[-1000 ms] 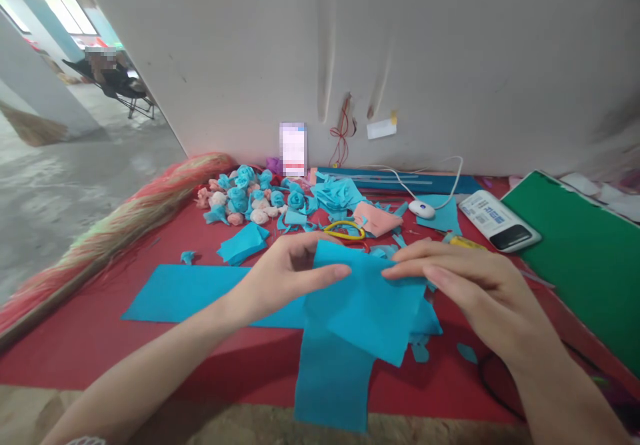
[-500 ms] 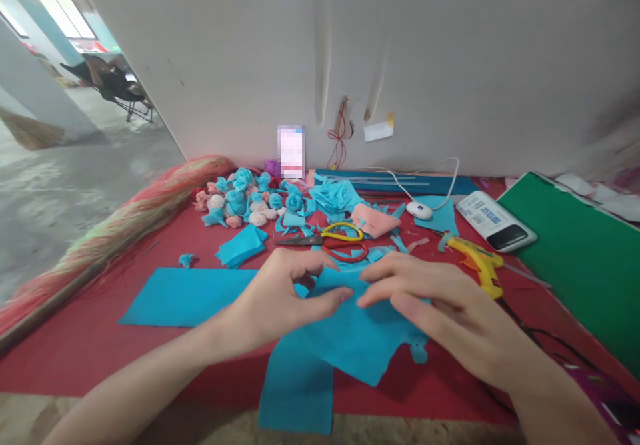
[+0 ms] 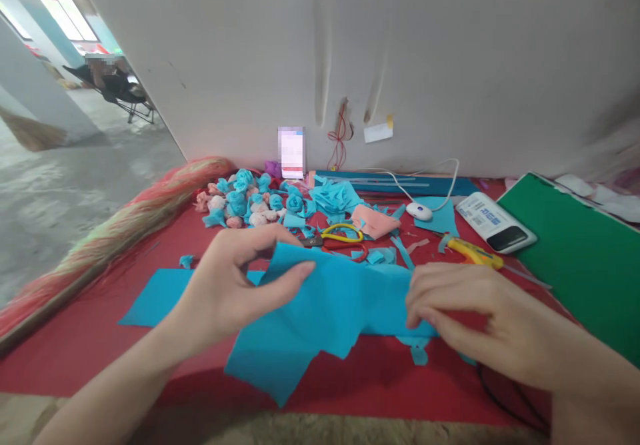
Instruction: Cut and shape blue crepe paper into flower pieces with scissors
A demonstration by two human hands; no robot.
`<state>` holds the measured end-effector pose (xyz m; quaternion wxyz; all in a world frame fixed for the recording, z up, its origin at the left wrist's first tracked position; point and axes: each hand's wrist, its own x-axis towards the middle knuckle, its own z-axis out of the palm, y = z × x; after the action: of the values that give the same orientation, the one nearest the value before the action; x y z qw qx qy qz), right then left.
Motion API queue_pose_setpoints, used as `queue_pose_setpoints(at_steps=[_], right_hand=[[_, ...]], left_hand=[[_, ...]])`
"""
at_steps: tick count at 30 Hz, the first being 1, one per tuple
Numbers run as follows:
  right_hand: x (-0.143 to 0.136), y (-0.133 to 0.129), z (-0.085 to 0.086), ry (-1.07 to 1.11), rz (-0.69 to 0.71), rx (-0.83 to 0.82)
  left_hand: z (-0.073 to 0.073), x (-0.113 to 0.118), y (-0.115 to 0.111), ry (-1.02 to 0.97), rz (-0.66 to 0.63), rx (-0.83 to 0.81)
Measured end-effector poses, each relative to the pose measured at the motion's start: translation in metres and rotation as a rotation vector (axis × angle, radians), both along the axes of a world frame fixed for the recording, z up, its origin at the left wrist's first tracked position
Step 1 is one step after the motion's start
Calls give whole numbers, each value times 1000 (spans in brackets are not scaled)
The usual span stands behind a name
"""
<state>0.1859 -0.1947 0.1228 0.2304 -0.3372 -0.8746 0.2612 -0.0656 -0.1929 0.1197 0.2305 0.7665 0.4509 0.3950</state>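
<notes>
A piece of blue crepe paper (image 3: 320, 302) is held up over the table, its lower edge hanging in uneven corners. My left hand (image 3: 220, 292) pinches its upper left edge between thumb and fingers. On the other side, my right hand (image 3: 475, 318) has its fingers curled closed on the blue paper at the right end. Beneath them lies a long flat blue strip (image 3: 155, 295), partly covered by the held paper and my left hand. Just beyond are scissors (image 3: 343, 234) with yellow and red handles, their blades partly hidden.
Blue and pink paper roses (image 3: 243, 195) are heaped at the back left. Blue scraps (image 3: 337, 195) and a folded pink piece (image 3: 375, 220) lie mid-table. At right are a yellow glue gun (image 3: 473, 250), a white power bank (image 3: 495, 222) and a green board (image 3: 565, 252). A lit phone (image 3: 291, 153) stands behind.
My hands have moved apart, the left one leftward and the right one slightly rightward. The blue crepe paper is now spread wider between them. My right fingers have curled in.
</notes>
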Motion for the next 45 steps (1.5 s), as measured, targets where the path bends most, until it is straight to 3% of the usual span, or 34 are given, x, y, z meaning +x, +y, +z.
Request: queue_pose_setpoints(at_steps=[5, 11, 14, 18, 26, 30, 33, 34, 36, 37, 39, 41, 45], right_hand=[[-16, 0, -5, 168, -244, 137], [-39, -5, -12, 168, -237, 90], [-39, -6, -13, 165, -241, 128], [-40, -9, -17, 121, -221, 149], [-41, -14, -22, 14, -183, 232], [-25, -10, -13, -19, -176, 295], [-13, -5, -6, 0, -180, 275], [-10, -3, -4, 15, -185, 250], [-8, 0, -4, 42, -195, 166], [-8, 2, -5, 49, -203, 111], [-10, 7, -7, 43, -234, 4], [-12, 11, -10, 47, -296, -48], [-10, 20, -12, 139, -402, -98]], left_hand=[[0, 5, -1, -11, -50, -50], [-7, 12, 0, -36, -174, 75], [-9, 7, 4, -74, -307, 186], [-7, 5, 9, 59, -468, 285], [-3, 5, 15, 215, -547, 358], [-1, -10, 26, 318, -402, 388], [-8, -14, 37, 133, -280, 145], [-13, -12, 40, -1, -329, -16], [-26, -4, 44, -275, -565, -360], [-32, 2, 44, -363, -651, -455], [-44, 13, 41, -438, -639, -666], [-51, 22, 36, -486, -602, -781], [-52, 30, 27, -426, -489, -812]])
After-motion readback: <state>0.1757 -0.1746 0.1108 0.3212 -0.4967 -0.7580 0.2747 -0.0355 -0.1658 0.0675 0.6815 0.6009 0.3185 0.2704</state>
